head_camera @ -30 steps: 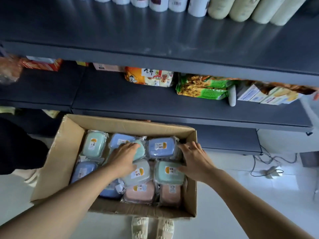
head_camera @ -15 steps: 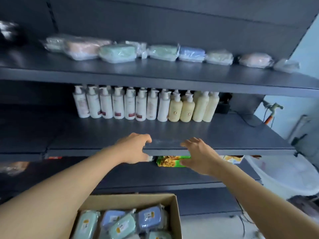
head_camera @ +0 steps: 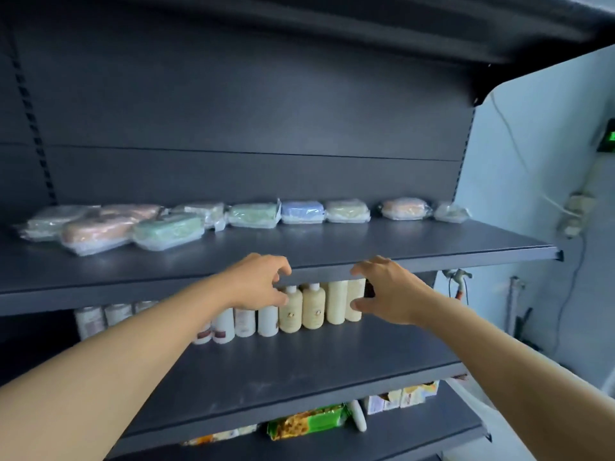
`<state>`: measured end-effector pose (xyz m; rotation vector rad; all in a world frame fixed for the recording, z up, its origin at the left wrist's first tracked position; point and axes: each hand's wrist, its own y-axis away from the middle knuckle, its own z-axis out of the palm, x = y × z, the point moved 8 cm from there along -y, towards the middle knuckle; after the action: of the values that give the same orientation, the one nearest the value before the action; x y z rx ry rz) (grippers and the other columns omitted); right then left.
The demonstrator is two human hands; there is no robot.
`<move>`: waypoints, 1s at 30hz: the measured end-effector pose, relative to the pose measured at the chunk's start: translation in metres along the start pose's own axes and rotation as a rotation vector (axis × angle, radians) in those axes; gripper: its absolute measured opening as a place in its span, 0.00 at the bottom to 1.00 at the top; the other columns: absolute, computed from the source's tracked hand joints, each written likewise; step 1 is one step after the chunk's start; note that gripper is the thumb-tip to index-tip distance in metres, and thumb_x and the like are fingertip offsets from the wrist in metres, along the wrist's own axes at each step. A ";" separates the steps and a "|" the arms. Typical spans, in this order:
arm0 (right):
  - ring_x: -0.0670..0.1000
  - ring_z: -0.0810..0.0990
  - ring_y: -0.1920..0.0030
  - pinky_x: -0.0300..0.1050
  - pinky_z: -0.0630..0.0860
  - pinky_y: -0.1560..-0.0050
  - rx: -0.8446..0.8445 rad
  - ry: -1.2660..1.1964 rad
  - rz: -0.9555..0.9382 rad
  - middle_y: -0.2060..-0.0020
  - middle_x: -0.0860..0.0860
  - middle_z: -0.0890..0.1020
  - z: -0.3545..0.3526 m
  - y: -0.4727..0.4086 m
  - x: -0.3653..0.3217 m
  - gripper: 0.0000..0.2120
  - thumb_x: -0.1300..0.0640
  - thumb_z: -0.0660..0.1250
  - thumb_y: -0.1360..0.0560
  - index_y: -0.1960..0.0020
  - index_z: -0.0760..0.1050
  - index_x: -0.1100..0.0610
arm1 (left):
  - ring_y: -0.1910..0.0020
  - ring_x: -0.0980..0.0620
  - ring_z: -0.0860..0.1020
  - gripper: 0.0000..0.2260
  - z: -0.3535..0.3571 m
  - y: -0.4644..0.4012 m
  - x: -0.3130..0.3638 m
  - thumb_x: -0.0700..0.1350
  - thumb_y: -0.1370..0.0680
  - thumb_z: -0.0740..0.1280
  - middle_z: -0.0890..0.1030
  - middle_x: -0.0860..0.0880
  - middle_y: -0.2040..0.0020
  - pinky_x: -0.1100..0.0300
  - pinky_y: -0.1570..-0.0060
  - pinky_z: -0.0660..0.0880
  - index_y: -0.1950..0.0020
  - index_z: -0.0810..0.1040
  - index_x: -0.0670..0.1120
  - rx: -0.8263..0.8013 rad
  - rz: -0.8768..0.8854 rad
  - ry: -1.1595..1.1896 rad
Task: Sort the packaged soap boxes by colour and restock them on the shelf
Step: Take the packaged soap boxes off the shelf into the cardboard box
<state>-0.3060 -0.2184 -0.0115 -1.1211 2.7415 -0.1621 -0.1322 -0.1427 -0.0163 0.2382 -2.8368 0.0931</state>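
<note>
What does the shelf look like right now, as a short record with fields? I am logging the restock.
top shelf: wrapped soap boxes in a loose row, colours mixed
colours seen: green, pink, blue, pale
blue box: between a green box and a pale one
shelf below: white and cream bottles standing in a row
left hand: empty, fingers loosely curled, raised before the top shelf's front edge
right hand: empty, fingers loosely curled, same height
lowest shelf seen: snack packets

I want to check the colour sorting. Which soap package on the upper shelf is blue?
Only one: the blue soap package in the back row, between a green package on its left and a pale one on its right.
</note>
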 end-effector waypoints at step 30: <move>0.57 0.55 0.27 0.53 0.60 0.28 -0.124 0.009 -0.242 0.27 0.52 0.59 0.027 -0.342 0.187 0.42 0.40 0.68 0.30 0.24 0.50 0.48 | 0.29 0.48 0.62 0.32 -0.010 -0.345 -0.039 0.61 0.26 0.63 0.65 0.49 0.29 0.47 0.30 0.55 0.25 0.56 0.57 0.234 -0.418 -0.425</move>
<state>-0.1972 -0.5938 -0.0038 -1.4867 2.6468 -0.0277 -0.0329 -0.4755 -0.0044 1.0011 -3.1093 0.3183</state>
